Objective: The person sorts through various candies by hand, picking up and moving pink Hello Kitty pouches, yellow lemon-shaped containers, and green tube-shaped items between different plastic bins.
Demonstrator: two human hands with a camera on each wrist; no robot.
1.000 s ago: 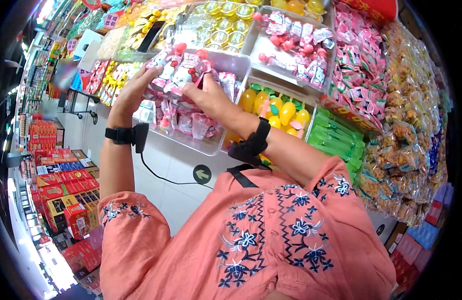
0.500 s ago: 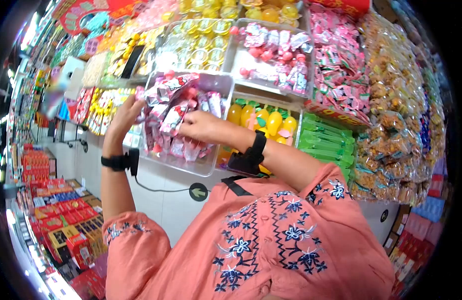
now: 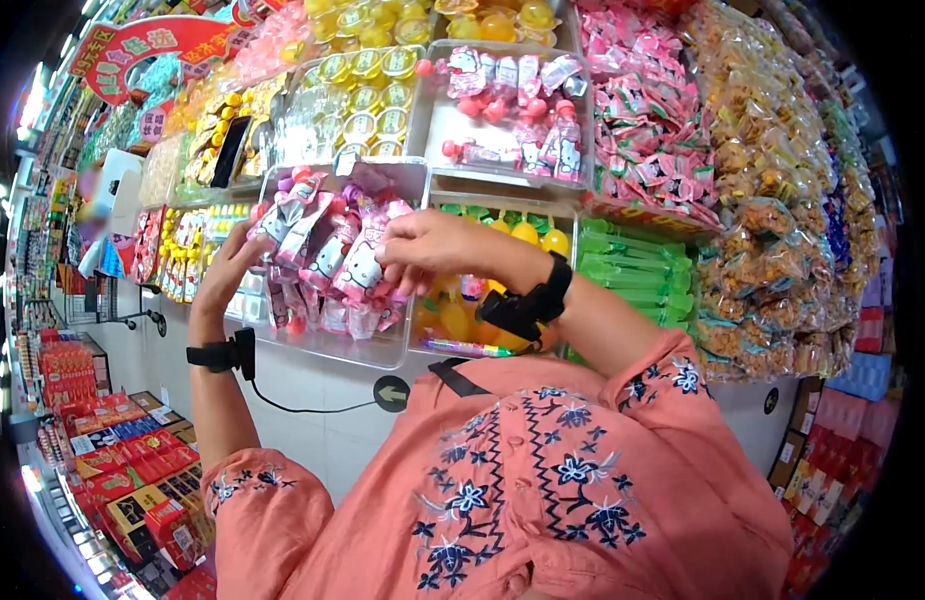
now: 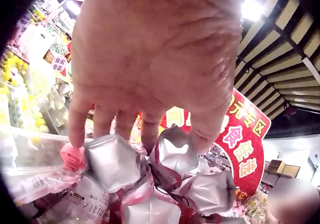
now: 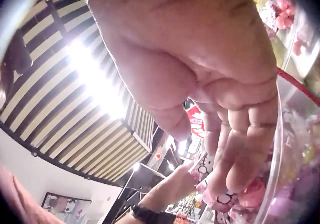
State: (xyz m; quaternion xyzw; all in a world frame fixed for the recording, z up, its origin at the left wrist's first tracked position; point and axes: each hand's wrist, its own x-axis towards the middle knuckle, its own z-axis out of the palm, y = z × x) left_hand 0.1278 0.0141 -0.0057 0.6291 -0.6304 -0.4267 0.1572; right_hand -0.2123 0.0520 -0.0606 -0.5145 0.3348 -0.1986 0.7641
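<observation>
Pink and silver pouches (image 3: 327, 260) with cartoon cat faces and red caps lie heaped in a clear plastic bin (image 3: 367, 352). At the bin's left side is my left hand (image 3: 230, 268), its fingertips at the outer pouches. The left wrist view has its fairly straight fingers reaching down behind several silver pouch bottoms (image 4: 112, 161). My right hand (image 3: 427, 245) hovers over the bin's right edge, close beside the heap. Its fingers hang loosely bent in the right wrist view, with no pouch between thumb and fingers; pink pouches (image 5: 252, 194) show just beyond the fingertips.
Another bin of pouches (image 3: 562, 150) stands behind, beside yellow-lidded cups (image 3: 362, 95). Yellow mango-shaped items (image 3: 552, 240) and green packs (image 3: 632, 270) lie to the right, bagged snacks (image 3: 772, 230) farther right. A dark phone-like slab (image 3: 230, 150) is at the back left.
The bunch of pouches held between both hands has gone down into the bin. My right hand has come off it and shifted right; the left has moved out to the left side.
</observation>
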